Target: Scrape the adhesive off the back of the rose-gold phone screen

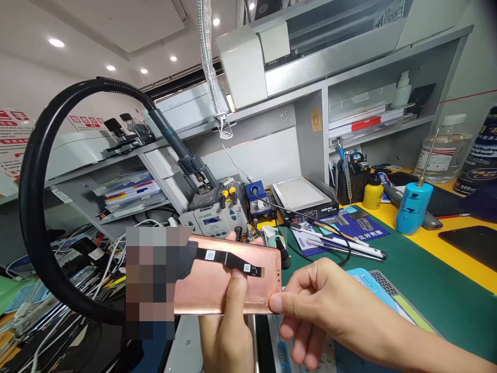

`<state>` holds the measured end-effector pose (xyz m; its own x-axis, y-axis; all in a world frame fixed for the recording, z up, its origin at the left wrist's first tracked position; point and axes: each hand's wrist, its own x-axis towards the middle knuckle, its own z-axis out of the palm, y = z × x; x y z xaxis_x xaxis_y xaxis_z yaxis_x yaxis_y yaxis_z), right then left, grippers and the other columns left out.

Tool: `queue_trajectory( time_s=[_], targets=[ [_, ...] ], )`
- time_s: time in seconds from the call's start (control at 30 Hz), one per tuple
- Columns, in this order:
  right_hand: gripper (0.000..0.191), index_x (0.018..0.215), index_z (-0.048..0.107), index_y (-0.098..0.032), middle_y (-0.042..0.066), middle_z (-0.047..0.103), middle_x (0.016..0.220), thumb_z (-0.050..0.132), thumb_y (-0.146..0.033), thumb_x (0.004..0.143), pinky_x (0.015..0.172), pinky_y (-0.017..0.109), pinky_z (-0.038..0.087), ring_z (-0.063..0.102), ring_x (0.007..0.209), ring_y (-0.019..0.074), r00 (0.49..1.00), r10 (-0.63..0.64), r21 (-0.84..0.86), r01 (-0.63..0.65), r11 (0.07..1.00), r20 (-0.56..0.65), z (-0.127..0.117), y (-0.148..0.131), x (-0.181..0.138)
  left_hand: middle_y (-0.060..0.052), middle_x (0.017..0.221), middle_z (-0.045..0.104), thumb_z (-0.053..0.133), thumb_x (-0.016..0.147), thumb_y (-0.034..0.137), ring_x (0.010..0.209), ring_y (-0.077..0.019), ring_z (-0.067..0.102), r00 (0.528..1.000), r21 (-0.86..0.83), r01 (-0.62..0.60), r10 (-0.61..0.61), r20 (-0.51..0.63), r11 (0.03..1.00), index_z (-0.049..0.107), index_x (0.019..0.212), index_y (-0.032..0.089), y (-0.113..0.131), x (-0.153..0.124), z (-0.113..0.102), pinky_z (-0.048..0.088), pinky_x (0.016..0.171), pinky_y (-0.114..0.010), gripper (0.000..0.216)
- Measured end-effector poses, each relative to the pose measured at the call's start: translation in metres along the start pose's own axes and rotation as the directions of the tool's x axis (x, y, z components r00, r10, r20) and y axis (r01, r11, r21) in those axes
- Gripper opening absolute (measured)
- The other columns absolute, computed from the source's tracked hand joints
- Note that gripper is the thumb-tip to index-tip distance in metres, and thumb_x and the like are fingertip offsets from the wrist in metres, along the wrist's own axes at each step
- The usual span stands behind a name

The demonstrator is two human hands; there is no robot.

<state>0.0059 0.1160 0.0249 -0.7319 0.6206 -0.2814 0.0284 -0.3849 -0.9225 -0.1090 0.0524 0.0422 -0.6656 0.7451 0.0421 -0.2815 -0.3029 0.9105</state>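
I hold a copper-coloured phone screen panel point(217, 287) up in front of me, its back side facing me. A black flex cable point(229, 260) lies across its upper part. My left hand point(227, 326) grips the panel from below, thumb pressed on its back. My right hand point(318, 305) pinches the panel's lower right corner between thumb and forefinger. The panel's left end is blurred out.
A thick black hose point(34, 207) loops at the left over a clutter of cables. Behind the panel stand a soldering station point(215, 220), a heating plate point(301, 199), a yellow bottle point(373, 192) and a blue dispenser bottle point(413, 204). A green mat point(427, 290) covers the bench.
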Motion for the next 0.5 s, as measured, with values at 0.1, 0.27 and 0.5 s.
queue_trajectory(
  time_s=[0.1,0.27,0.5],
  targets=[
    [0.047,0.063,0.062,-0.015,0.001,0.071,0.057,0.083,-0.055,0.074,0.041,0.016,0.053,0.066,0.044,0.0107,1.000,-0.029,-0.010,0.029,1.000,0.008,0.001,0.001,-0.002,-0.006,0.110,0.078,0.053,0.098,0.024,0.118,-0.0278,0.068,1.000,-0.004,0.018,-0.018,-0.023,1.000,0.054,0.142,0.031,0.005,-0.004,0.006,0.042,0.113,-0.056,0.044],
    [0.051,0.065,0.064,-0.014,0.003,0.071,0.058,0.079,-0.062,0.076,0.046,0.016,0.053,0.066,0.047,0.0102,0.998,-0.048,-0.055,0.050,0.997,0.038,0.001,-0.002,-0.006,-0.005,0.108,0.079,0.054,0.098,0.023,0.118,-0.0270,0.068,1.000,-0.015,0.003,-0.003,-0.018,1.000,0.056,0.139,0.028,0.007,-0.004,0.007,0.039,0.115,-0.057,0.041],
    [0.058,0.066,0.064,-0.014,0.007,0.073,0.059,0.065,-0.069,0.085,0.048,0.020,0.055,0.064,0.042,0.0106,0.992,-0.070,-0.140,0.085,0.986,0.109,-0.013,-0.007,-0.007,-0.011,0.107,0.079,0.056,0.096,0.026,0.110,-0.0280,0.071,1.000,-0.119,0.023,-0.023,0.005,0.993,0.051,0.144,0.023,0.009,0.003,0.005,0.051,0.105,-0.052,0.048]
  ],
)
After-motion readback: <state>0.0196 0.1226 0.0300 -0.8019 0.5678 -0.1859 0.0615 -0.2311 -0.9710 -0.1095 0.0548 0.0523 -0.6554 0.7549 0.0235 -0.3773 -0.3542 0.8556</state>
